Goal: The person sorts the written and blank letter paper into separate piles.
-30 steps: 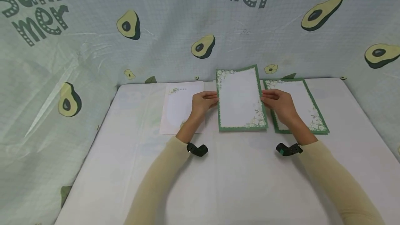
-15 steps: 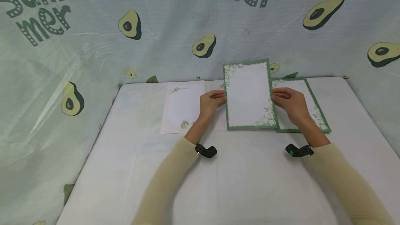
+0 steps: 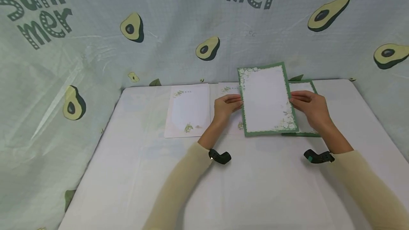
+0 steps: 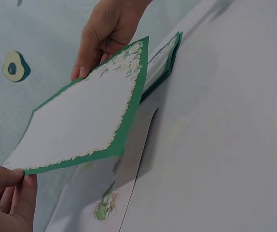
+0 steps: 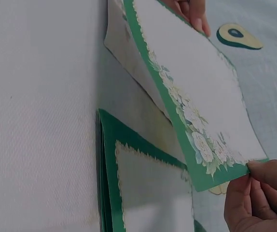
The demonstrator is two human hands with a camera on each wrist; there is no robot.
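Both hands hold up one green-bordered sheet of paper with white flowers in two corners. My left hand pinches its left edge between thumb and fingers; my right hand pinches the right edge. In the wrist views the sheet is raised above the table and slightly bent. Behind it at the right lies a stack of matching green-bordered sheets, partly covered in the head view. Left of centre, a pale sheet with small flower prints lies partly hidden behind the held sheet and my left hand.
Another pale flower-printed sheet lies flat to the left. The white table ends at the back against a curtain printed with avocados and lettering. Each wrist wears a black camera band, such as the left wrist camera.
Both hands have carried the green-bordered sheet to the right, from the middle pale sheet to overlap the green-bordered stack. More of the pale sheet at the centre now shows.
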